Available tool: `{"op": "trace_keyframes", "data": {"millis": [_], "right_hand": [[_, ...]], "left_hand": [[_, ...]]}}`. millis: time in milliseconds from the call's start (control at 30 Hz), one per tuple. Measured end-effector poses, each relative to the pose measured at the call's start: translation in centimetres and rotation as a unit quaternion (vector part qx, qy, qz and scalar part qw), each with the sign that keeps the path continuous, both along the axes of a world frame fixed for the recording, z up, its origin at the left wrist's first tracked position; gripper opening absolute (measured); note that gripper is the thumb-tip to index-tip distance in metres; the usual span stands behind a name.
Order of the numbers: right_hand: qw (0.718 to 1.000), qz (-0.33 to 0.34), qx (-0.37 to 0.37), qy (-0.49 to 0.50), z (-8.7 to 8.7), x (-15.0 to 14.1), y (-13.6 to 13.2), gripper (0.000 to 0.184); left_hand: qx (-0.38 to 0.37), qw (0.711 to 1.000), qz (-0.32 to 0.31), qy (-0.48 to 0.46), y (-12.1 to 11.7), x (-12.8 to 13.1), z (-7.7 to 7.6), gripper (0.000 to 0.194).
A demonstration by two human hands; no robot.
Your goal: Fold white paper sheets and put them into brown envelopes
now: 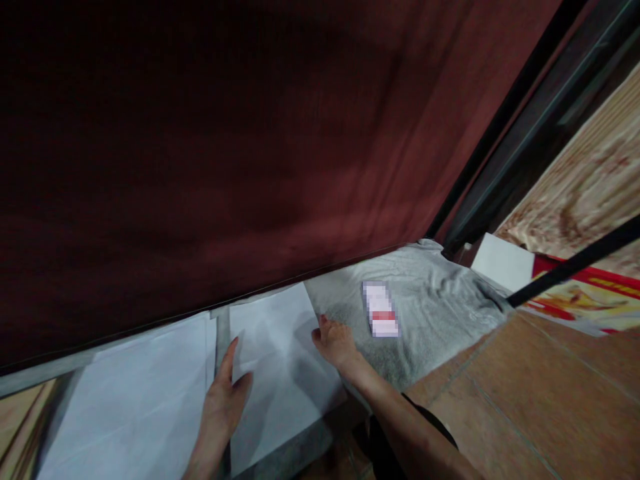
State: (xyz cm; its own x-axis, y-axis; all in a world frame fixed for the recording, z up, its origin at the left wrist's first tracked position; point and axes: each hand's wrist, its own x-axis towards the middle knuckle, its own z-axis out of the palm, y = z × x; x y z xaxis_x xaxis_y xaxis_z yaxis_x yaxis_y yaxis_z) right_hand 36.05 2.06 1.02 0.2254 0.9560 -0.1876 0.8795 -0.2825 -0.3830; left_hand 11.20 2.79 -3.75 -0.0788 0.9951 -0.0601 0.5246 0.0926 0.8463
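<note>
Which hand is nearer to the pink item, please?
Right. The right hand is just left of the pink item, at the right edge of a sheet; the left hand is farther, across it.

Head cam looks fwd & down, fairly close, at L hand (226, 393) & R hand (336, 339); red panel (240, 167) far, floor (540, 393) near R.

At the lower centre of the frame, a creased white sheet of paper (280, 387) is touched at its left edge by the left hand (225, 398) and at its right edge by the right hand (336, 341). More white paper (135, 400) is seen at lower left, and a pixelated pink-and-white rectangular item (381, 309) is laid on the grey fabric (435, 313) right of centre. The top is filled by a dark red panel (280, 147).
</note>
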Motion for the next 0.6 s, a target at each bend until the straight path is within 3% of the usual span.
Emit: {"op": "trace_keyframes", "data": {"millis": [100, 200, 333, 600], "right_hand": [[0.994, 0.021, 0.107, -0.029, 0.2, -0.8, -0.4, 0.036], [0.974, 0.128, 0.188, 0.009, -0.8, -2.5, -0.8, 0.043], [0.949, 0.228, 0.216, 0.029, -2.9, -4.8, -1.2, 0.051], [0.942, 0.255, 0.217, 0.016, -5.1, -6.0, -1.7, 0.053]], "left_hand": [[-0.02, 0.999, -0.022, -0.019, 0.2, -0.4, -0.5, 0.065], [-0.031, 0.999, -0.022, -0.013, 0.4, -0.5, -0.4, 0.059], [-0.018, 1.0, -0.01, 0.003, 0.6, -0.3, -0.2, 0.058], [-0.042, 0.999, 0.009, 0.015, 1.0, -0.7, -0.7, 0.058]]}}
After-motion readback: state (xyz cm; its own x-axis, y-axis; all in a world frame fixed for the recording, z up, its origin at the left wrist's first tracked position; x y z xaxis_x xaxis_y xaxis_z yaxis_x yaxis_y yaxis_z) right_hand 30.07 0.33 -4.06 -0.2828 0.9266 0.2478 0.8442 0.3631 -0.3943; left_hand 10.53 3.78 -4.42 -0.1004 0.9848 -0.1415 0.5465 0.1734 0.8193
